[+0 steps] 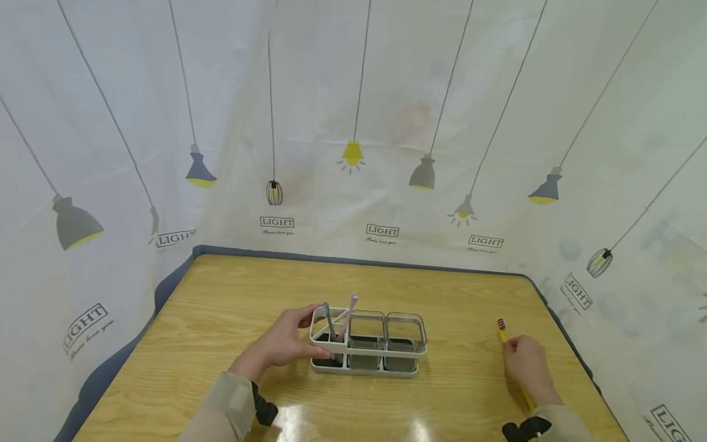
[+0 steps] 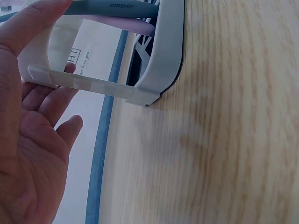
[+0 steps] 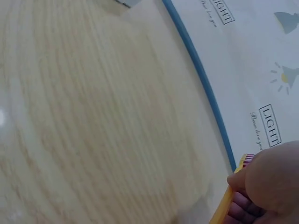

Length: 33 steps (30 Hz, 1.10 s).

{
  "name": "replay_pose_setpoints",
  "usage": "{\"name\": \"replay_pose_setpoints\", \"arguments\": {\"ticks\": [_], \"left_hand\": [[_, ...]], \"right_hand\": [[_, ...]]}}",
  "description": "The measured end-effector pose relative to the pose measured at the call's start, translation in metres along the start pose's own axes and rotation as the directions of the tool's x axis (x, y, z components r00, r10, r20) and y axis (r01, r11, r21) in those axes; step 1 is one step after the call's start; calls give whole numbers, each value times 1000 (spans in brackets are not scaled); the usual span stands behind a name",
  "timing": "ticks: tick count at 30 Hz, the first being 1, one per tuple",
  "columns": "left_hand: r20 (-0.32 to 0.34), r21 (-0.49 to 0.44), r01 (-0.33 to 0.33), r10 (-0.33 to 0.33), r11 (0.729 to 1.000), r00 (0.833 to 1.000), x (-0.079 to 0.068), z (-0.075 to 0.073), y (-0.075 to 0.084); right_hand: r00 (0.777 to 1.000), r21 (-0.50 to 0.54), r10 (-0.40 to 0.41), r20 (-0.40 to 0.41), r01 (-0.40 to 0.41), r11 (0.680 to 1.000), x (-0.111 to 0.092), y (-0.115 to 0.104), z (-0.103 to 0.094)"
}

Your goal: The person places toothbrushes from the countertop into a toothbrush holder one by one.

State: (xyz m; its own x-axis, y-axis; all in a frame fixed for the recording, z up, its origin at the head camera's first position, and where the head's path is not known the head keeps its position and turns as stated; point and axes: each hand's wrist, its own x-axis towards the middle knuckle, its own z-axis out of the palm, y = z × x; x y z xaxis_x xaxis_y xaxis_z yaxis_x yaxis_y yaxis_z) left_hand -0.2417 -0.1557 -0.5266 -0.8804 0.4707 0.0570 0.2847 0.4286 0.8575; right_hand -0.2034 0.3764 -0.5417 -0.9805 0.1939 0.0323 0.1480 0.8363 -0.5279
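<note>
A white toothbrush holder [image 1: 381,352] stands on the table. My left hand [image 1: 284,341] grips its left end, thumb at the front and fingers round the far side. In that end compartment lean a grey-blue toothbrush [image 1: 329,322] and a lilac toothbrush [image 1: 349,316]. Two clear cups, a middle cup [image 1: 367,325] and a right-hand cup [image 1: 405,325], sit in the other compartments. Off to the right, my right hand [image 1: 527,365] holds a yellow toothbrush [image 1: 502,330], its dark-and-pale striped bristles pointing away from me. Part of that handle is hidden by the hand.
The wood-grain table [image 1: 248,282] has a blue-grey edge [image 1: 331,260] at the back. Behind and beside it hangs a pale sheet [image 1: 309,123] printed with lamps. Table surface lies between the holder and my right hand.
</note>
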Motion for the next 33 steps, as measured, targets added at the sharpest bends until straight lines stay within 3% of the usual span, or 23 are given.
{"name": "replay_pose_setpoints", "arguments": {"ticks": [11,19,33], "left_hand": [[1,7,-21,21,1000,1000,1,0,-1],[-6,6,0,0,1000,1000,1,1,0],[-10,20,9,-8,1000,1000,0,1,0]], "right_hand": [[998,74,-15,-66,19,997,-5,-27,-17],[990,90,-57,-126,69,994,-12,-52,-26],[945,145,-162,-285,210,967,-22,-105,-44]]}}
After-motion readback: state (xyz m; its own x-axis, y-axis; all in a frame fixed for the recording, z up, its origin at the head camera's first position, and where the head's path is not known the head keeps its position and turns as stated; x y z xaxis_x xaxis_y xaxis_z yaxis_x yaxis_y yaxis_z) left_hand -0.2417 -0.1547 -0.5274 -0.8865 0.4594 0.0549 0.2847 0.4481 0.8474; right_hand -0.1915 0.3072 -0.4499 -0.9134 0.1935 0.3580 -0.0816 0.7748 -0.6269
